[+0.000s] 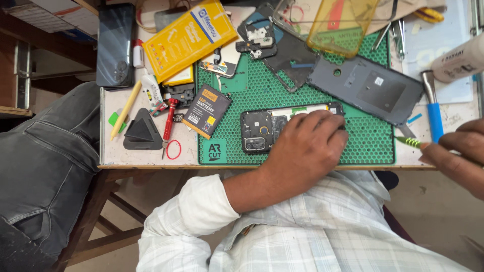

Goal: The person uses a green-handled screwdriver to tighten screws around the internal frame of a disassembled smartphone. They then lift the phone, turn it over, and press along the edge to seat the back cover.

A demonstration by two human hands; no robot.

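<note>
My left hand [307,146] lies on an opened black phone [259,131], its back removed, fingers pressing down over the right half and hiding it. The phone rests on a green dotted work mat [370,146]. At the right edge my right hand [461,153] pinches a thin green-tipped tool [409,142], its tip pointing left toward the mat's corner, apart from the phone. A black battery with an orange label [205,111] lies left of the phone. Behind the phone lies a grey back cover [365,86].
A yellow clear case [340,22], a yellow box [189,36], a black phone [116,45], a red screwdriver [169,121], a black triangular pick [142,131], a blue-handled tool [434,118] and a white bottle [459,60] crowd the table. Another person's grey-trousered leg [45,166] is at left.
</note>
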